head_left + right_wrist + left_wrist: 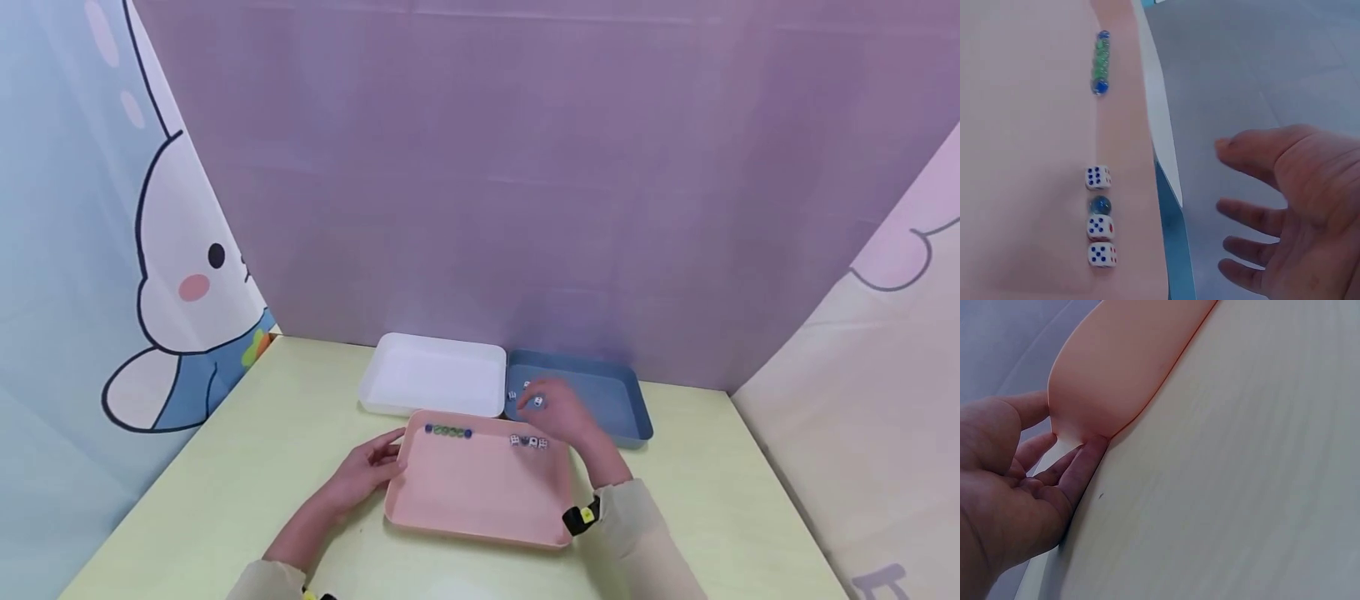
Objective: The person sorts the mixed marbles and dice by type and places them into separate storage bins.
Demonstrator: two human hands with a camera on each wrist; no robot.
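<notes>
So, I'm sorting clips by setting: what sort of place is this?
Probably a small staged tabletop booth: a purple backdrop stands behind the table, and a cartoon-printed curtain hangs on the left.

No words or brands can be read. On the pink tray (1022,125), seen from the right wrist, the top die (1095,177) shows six blue dots, the middle die (1099,227) five with one red dot on its side, and the bottom die (1101,255) five blue; its red dots are too small to count.
</notes>
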